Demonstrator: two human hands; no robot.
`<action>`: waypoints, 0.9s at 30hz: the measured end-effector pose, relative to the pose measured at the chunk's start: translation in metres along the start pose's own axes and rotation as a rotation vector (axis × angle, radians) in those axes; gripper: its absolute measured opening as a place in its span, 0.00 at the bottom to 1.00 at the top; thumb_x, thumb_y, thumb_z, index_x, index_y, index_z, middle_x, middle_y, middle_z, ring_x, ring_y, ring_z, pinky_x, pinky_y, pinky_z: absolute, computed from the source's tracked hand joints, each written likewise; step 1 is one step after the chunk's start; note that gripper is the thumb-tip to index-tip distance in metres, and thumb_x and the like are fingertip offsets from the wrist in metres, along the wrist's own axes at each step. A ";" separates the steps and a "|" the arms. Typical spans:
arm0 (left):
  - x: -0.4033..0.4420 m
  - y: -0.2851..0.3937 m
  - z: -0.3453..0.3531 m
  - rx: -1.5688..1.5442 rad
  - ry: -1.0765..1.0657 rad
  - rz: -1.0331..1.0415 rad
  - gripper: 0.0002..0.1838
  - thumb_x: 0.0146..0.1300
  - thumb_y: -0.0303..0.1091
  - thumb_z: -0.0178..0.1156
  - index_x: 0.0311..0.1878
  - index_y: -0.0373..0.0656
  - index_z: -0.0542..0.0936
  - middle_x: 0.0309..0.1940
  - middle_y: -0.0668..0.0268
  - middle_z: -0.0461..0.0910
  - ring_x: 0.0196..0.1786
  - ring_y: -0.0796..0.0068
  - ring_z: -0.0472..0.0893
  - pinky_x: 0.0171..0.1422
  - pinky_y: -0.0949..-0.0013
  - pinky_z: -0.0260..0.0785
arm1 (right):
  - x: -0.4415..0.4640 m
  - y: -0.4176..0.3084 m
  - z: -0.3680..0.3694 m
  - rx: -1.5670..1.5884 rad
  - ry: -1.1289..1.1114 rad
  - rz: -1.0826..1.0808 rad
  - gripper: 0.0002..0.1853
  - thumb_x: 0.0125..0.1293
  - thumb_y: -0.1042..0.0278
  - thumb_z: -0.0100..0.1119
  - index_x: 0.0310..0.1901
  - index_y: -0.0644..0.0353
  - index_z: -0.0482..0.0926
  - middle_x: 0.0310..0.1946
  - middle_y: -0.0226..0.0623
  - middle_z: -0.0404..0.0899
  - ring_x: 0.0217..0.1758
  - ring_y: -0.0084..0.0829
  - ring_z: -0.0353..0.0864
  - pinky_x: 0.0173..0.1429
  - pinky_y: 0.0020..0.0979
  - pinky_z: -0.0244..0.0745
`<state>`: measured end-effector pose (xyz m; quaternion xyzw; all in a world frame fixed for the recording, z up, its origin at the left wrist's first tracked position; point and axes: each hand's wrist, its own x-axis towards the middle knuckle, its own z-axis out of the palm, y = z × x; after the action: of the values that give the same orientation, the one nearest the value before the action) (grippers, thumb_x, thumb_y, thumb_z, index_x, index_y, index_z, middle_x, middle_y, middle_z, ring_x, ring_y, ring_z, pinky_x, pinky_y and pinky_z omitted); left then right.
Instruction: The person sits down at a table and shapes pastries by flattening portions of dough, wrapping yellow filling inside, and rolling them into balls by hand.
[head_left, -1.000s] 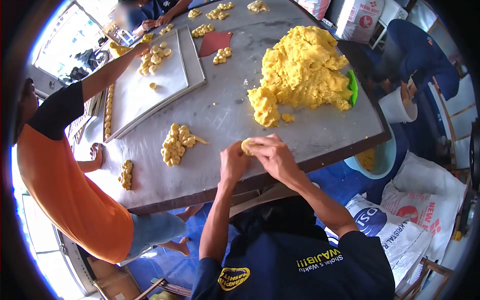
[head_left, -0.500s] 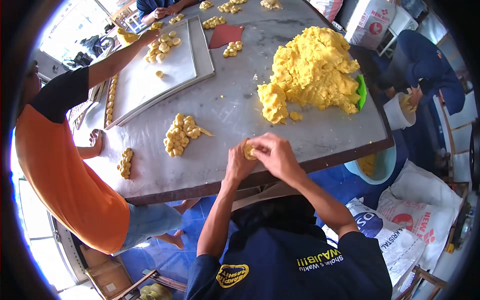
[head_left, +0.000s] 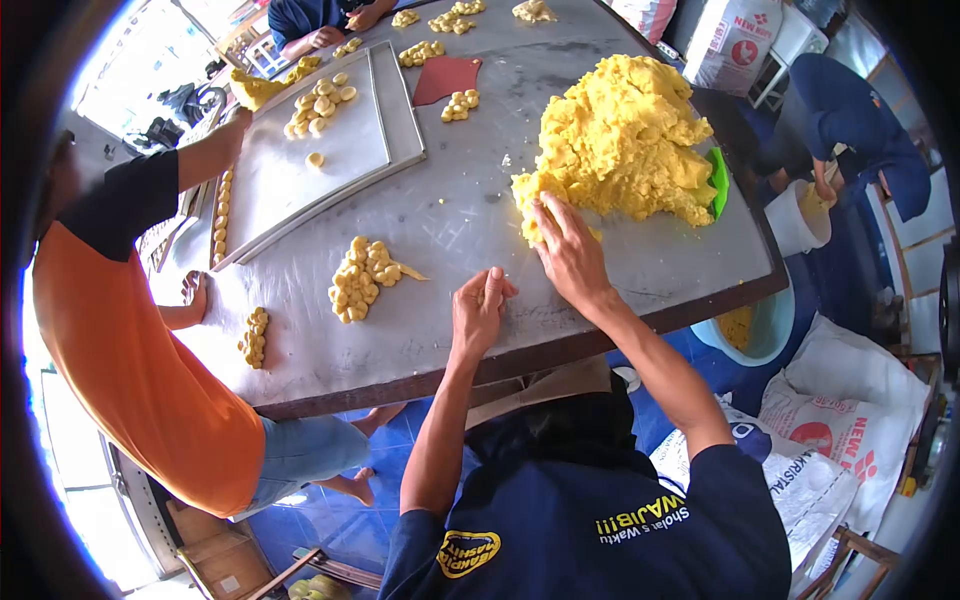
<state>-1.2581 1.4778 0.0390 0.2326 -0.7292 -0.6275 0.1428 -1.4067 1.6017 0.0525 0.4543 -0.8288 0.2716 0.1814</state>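
A large mound of crumbly yellow filling (head_left: 630, 140) sits on the metal table. At its near left edge my right hand (head_left: 572, 252) lies with fingers stretched out, touching a lump of the filling. My left hand (head_left: 480, 315) is curled closed above the table's front edge, thumb on top; whatever it holds is hidden. Left of it is a cluster of small pale dough balls (head_left: 357, 280), and a smaller cluster (head_left: 254, 338) lies farther left. A green scraper (head_left: 718, 184) sticks out at the mound's right side.
A metal tray (head_left: 320, 190) with round dough pieces (head_left: 322, 105) lies at the left, beside a person in orange (head_left: 140, 370). A red sheet (head_left: 447, 79) lies behind. Another person (head_left: 860, 135) bends over a white bucket (head_left: 797, 222) at right. A blue basin (head_left: 765, 335) stands below the table edge.
My hands have come apart from working together on a small dough piece. The right moved forward onto the filling; the left closed. The person in orange drew an arm back from the dough pieces.
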 end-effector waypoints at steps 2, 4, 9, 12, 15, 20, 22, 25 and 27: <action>0.007 -0.012 -0.007 -0.165 -0.048 -0.002 0.17 0.80 0.42 0.51 0.46 0.37 0.82 0.30 0.71 0.73 0.30 0.83 0.68 0.33 0.75 0.61 | 0.000 0.009 -0.007 0.032 -0.002 0.034 0.28 0.60 0.73 0.67 0.63 0.63 0.76 0.64 0.46 0.72 0.65 0.44 0.74 0.68 0.38 0.74; 0.006 -0.003 -0.008 -0.414 -0.033 0.090 0.18 0.80 0.44 0.49 0.52 0.39 0.80 0.30 0.73 0.71 0.30 0.85 0.65 0.33 0.77 0.58 | -0.004 0.015 -0.017 0.031 0.069 0.021 0.22 0.60 0.73 0.67 0.57 0.63 0.79 0.57 0.45 0.78 0.59 0.45 0.79 0.62 0.39 0.78; -0.006 0.010 -0.022 -0.267 -0.026 0.022 0.14 0.82 0.40 0.46 0.49 0.40 0.75 0.38 0.71 0.69 0.33 0.84 0.64 0.37 0.77 0.61 | -0.021 0.035 -0.018 0.070 0.018 0.125 0.11 0.60 0.72 0.66 0.43 0.62 0.79 0.51 0.42 0.79 0.54 0.45 0.80 0.56 0.39 0.80; -0.009 -0.005 -0.027 0.228 -0.020 0.197 0.11 0.79 0.36 0.48 0.49 0.40 0.77 0.44 0.63 0.73 0.41 0.67 0.74 0.50 0.66 0.68 | -0.034 0.041 -0.023 0.085 -0.017 0.184 0.09 0.62 0.73 0.65 0.43 0.62 0.79 0.49 0.42 0.80 0.51 0.45 0.82 0.54 0.39 0.81; -0.014 0.005 -0.020 0.805 0.087 0.618 0.09 0.74 0.34 0.53 0.47 0.39 0.77 0.41 0.57 0.76 0.44 0.56 0.75 0.57 0.61 0.68 | -0.043 0.033 -0.031 0.062 0.056 0.101 0.08 0.65 0.75 0.63 0.45 0.62 0.80 0.49 0.43 0.80 0.50 0.47 0.82 0.52 0.39 0.82; -0.014 0.007 -0.038 0.619 0.114 0.324 0.11 0.68 0.31 0.60 0.51 0.40 0.80 0.45 0.58 0.83 0.57 0.54 0.77 0.68 0.53 0.63 | -0.059 0.037 -0.043 0.212 -0.038 0.227 0.13 0.68 0.75 0.60 0.53 0.64 0.82 0.53 0.45 0.82 0.51 0.49 0.83 0.56 0.40 0.80; -0.020 0.004 -0.042 0.743 0.198 0.454 0.10 0.70 0.31 0.59 0.50 0.39 0.79 0.47 0.57 0.84 0.59 0.54 0.77 0.66 0.56 0.65 | -0.055 0.039 -0.040 0.213 -0.006 0.250 0.13 0.68 0.75 0.60 0.52 0.64 0.83 0.52 0.44 0.82 0.51 0.49 0.83 0.55 0.40 0.80; -0.020 0.009 -0.046 0.742 0.239 0.443 0.08 0.75 0.33 0.52 0.46 0.38 0.76 0.47 0.56 0.86 0.56 0.53 0.79 0.61 0.56 0.68 | -0.052 0.031 -0.033 0.170 0.000 0.306 0.12 0.68 0.74 0.60 0.52 0.64 0.82 0.52 0.42 0.82 0.52 0.48 0.82 0.56 0.41 0.79; -0.009 0.022 -0.052 0.588 0.183 0.190 0.10 0.77 0.35 0.50 0.43 0.39 0.75 0.45 0.56 0.87 0.52 0.52 0.80 0.57 0.53 0.67 | -0.051 0.024 -0.030 0.121 0.005 0.331 0.12 0.68 0.75 0.59 0.51 0.64 0.82 0.52 0.42 0.81 0.53 0.47 0.81 0.56 0.41 0.79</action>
<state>-1.2280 1.4407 0.0699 0.2505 -0.8819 -0.3500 0.1923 -1.3995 1.6639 0.0414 0.3211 -0.8739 0.3483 0.1088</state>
